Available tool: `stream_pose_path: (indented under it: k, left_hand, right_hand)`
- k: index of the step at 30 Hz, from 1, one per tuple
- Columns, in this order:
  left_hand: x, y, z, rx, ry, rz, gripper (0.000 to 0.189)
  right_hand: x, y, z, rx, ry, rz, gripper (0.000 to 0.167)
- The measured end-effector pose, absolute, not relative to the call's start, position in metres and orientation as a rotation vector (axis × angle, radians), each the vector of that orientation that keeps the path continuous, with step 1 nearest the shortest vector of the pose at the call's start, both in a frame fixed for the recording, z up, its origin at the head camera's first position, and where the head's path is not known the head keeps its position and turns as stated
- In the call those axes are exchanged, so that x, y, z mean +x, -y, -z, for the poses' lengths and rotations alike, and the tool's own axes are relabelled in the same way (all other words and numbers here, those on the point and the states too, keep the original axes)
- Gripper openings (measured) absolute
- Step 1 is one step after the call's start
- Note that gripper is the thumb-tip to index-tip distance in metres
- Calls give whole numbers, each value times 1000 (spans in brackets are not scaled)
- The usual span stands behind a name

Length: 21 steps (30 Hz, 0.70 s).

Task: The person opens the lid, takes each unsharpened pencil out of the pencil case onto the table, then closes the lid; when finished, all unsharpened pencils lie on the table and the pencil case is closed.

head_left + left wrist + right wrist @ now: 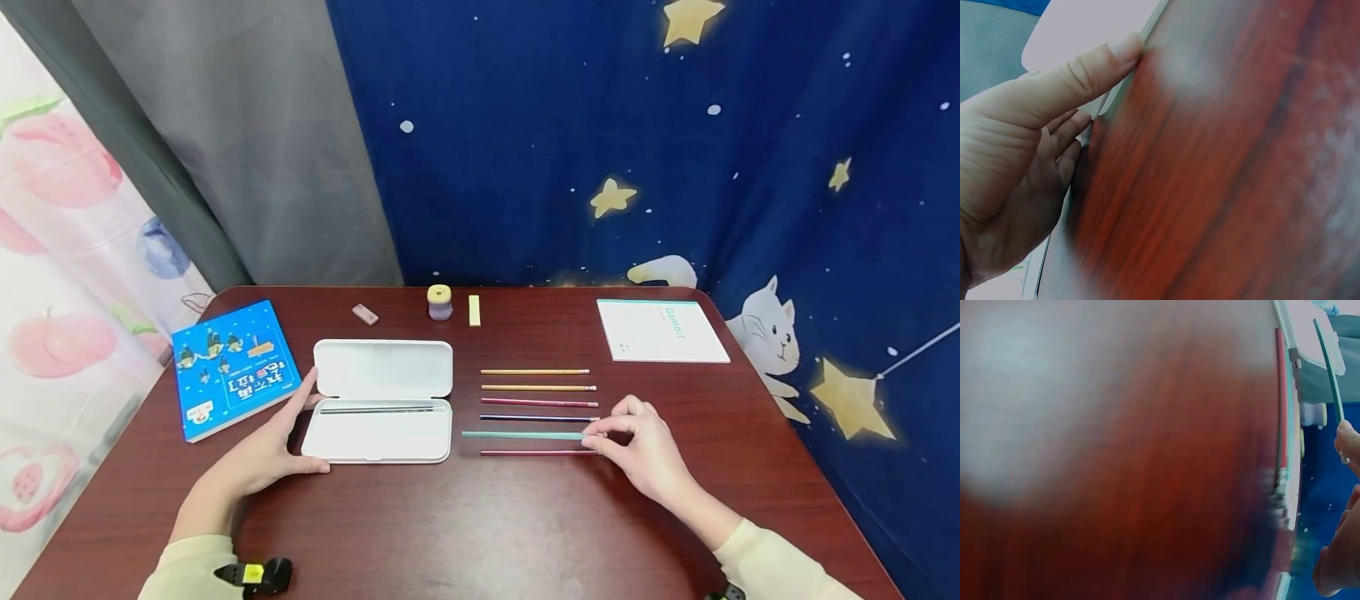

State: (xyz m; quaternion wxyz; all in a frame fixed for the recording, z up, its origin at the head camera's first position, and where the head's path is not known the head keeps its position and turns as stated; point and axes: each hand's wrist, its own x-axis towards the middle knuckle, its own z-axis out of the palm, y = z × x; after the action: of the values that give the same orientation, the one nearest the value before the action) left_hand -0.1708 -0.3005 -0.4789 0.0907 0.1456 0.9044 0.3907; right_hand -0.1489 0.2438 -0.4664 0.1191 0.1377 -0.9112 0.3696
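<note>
An open white pencil case (375, 437) lies on the table, with slim dark pencils (382, 409) in its base near the hinge. My left hand (266, 446) rests at its left side, fingers spread; the thumb touches the front edge, also seen in the left wrist view. Between right thumb and fingertips, my right hand (647, 446) pinches the right end of a teal pencil (521, 435). The right wrist view shows that pencil raised above the table. Around it lie a maroon pencil (532, 453), a dark blue pencil (536, 417), a pink-red pencil (536, 403) and two yellow-gold pencils (534, 387).
A blue book (236, 367) lies left of the case. Along the back are an eraser (365, 314), a small yellow-lidded jar (439, 302) and a pale yellow strip (474, 311). A white notebook (660, 331) sits at the back right. Curtains (525, 142) hang behind the table.
</note>
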Motion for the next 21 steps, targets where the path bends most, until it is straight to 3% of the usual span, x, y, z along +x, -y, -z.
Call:
stream_pose_path:
  k: [21]
  left_hand:
    - [-172,301,482,413,-2696,-1143,136]
  right_hand:
    - [-131,-260,495,339,2808,-988,24]
